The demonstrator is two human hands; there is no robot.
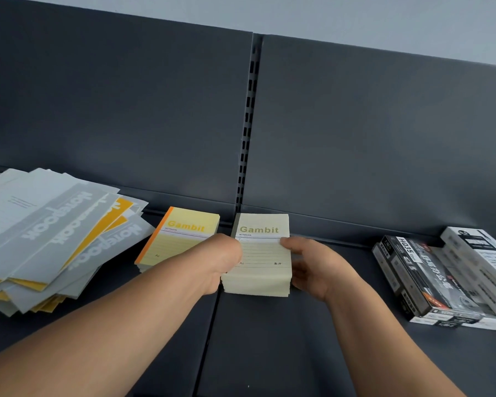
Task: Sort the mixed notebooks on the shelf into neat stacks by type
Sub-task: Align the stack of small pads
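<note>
A stack of small pale-green Gambit notebooks (pixel 262 253) stands in the middle of the dark shelf (pixel 269 339). My left hand (pixel 221 262) grips its left side, and my right hand (pixel 312 267) holds its right side with the thumb on the top cover. Just to the left stands a stack of small yellow Gambit notebooks with orange spines (pixel 181 236), partly hidden behind my left hand. Further left lies a loose, fanned-out pile of large grey and yellow notebooks (pixel 55 239).
Black-and-white boxes (pixel 447 279) are piled at the right of the shelf. A slotted upright (pixel 248 124) divides the dark back panel. A seam in the shelf surface runs forward below the green stack.
</note>
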